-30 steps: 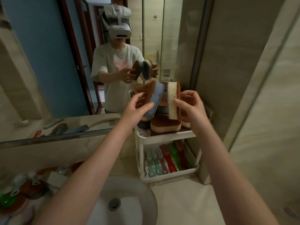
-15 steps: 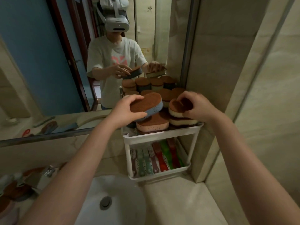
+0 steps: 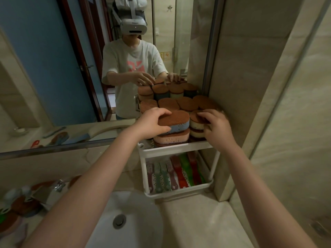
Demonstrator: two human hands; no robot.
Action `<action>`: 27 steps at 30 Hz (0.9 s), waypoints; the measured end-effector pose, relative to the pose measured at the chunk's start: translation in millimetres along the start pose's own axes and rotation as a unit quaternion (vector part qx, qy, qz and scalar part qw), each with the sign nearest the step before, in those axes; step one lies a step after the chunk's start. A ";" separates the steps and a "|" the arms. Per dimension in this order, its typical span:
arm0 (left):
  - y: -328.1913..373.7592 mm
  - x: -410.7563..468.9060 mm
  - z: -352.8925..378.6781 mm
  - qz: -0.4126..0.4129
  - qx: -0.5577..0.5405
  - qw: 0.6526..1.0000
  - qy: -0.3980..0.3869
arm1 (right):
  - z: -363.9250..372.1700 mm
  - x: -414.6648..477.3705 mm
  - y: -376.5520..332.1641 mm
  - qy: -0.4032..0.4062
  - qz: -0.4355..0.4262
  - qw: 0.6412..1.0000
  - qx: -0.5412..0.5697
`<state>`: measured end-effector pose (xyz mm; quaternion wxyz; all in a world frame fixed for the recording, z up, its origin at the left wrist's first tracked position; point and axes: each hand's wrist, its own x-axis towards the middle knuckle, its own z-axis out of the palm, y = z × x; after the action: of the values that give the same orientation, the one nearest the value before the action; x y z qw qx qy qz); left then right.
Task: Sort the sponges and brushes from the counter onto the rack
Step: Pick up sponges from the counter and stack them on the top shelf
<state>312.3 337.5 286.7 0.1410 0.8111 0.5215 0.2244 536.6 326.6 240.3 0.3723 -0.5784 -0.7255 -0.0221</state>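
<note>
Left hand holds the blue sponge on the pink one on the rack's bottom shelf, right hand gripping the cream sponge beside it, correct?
Wrong shelf: head view shows the left hand holding the blue sponge on the pink sponge on the top shelf of the rack, right hand gripping the cream sponge beside it.

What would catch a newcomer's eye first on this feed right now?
Both hands work at the top shelf of the white rack, crowded with brown-topped sponges: the left hand grips a blue sponge atop a pink sponge, the right hand holds a cream sponge beside it. Below, colourful brushes lie in a row on the lower shelf, and the mirror behind doubles the pile.
</note>
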 end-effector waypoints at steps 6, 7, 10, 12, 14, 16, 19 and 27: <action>1.2 7.6 3.4 0.026 0.071 0.997 -0.013 | 3.2 -2.3 -2.1 0.015 0.013 1.000 0.007; 1.3 7.1 4.3 0.021 0.085 0.996 -0.009 | 3.7 -2.4 -2.4 0.013 0.014 1.000 0.000; 1.8 3.9 6.5 0.017 0.112 0.994 -0.004 | 2.7 -2.9 -5.3 0.016 0.016 1.000 -0.013; 2.0 1.5 7.4 0.019 0.117 0.993 -0.004 | 2.1 -4.2 -8.6 0.028 0.015 0.999 -0.009; 1.8 -0.9 8.0 0.021 0.108 0.994 0.006 | 2.0 -6.6 -13.7 0.046 0.007 0.999 0.000; 0.8 -3.6 9.4 0.031 0.082 0.996 0.031 | 1.4 -9.5 -21.2 0.069 -0.011 0.997 0.016; -1.4 -12.5 7.9 0.037 -0.002 0.994 0.103 | 1.2 -12.5 -38.2 0.085 -0.037 0.994 0.050; -48.4 -80.1 -12.6 -0.037 -0.118 0.956 0.268 | 41.1 -32.5 -127.8 0.066 -0.135 0.983 0.105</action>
<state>239.6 284.8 257.8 0.0990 0.6789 0.5400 0.4875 407.8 276.7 243.1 0.4716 -0.4298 -0.7692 -0.0338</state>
